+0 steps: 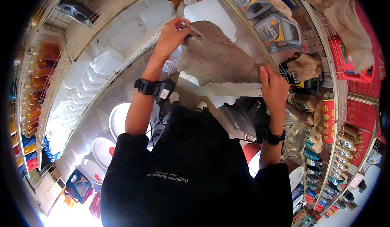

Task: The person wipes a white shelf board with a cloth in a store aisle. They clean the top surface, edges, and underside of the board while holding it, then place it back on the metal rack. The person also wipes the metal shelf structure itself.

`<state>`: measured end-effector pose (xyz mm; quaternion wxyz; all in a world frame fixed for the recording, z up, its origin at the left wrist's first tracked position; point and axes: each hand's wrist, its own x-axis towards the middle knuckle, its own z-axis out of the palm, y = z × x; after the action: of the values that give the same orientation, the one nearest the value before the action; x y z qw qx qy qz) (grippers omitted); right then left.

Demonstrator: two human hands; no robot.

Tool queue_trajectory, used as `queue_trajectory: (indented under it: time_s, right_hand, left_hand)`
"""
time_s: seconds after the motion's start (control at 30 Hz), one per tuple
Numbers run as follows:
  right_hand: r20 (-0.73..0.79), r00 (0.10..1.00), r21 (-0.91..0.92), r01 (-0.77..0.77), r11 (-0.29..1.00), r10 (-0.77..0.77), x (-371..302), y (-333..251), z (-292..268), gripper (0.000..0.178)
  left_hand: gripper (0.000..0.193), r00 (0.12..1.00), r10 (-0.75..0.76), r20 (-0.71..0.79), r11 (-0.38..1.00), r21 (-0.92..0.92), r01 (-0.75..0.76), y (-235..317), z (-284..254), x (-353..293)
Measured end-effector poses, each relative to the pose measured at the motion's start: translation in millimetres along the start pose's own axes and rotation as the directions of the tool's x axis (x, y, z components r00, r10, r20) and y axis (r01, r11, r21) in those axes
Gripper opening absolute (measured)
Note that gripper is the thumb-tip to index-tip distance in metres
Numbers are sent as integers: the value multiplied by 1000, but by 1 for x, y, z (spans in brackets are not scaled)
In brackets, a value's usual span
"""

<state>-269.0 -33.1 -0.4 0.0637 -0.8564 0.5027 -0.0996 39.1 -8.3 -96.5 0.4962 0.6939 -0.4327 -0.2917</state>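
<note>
A worn brown-grey cloth [221,58] is stretched out between my two hands, its lower edge ragged. My left hand [172,36] pinches its upper left corner, where the fabric bunches into small folds. At the lower right, my right hand [273,85] grips the other end, with the thumb on top and the fingers partly hidden. Behind the cloth and peeking out below it are a white jug [211,16] and a white ledge [231,89].
Grey oil jugs [274,30] stand on the wire shelf at the right, some with brown cloths [306,66] draped on them. White jugs [103,62] line the left shelf, near amber bottles [40,76]. Round white-lidded buckets [103,152] stand on the floor at left.
</note>
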Motion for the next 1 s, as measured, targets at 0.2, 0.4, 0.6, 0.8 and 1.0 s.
queue_trajectory:
  time_s: [0.2,0.4,0.6,0.8,1.0]
  right_hand:
    - [-35,999,-3,35,999,-36,-8,2,-2,22]
    - [-80,996,-40,48,998,-51,-15,3,2,21]
    - [-71,997,-69,10,998,-15,-16,7,2,20]
    - [-88,995,-35,41,999,-44,-24,-1,4,20]
    - [-109,993,-17,33,999,-35,-28,-1,2,20]
  left_hand:
    - [27,980,-82,182,871,-464,159,-3,7,-13]
    - [26,982,6,190,909,409,-84,44,-10,-2]
    - [43,864,78,497,745,-605,281,15,-10,-4]
    - [31,954,270,132,783,-606,-138,-5,3,-9]
    - [8,971,36,237,997,-71,-19,-10,-14,-19]
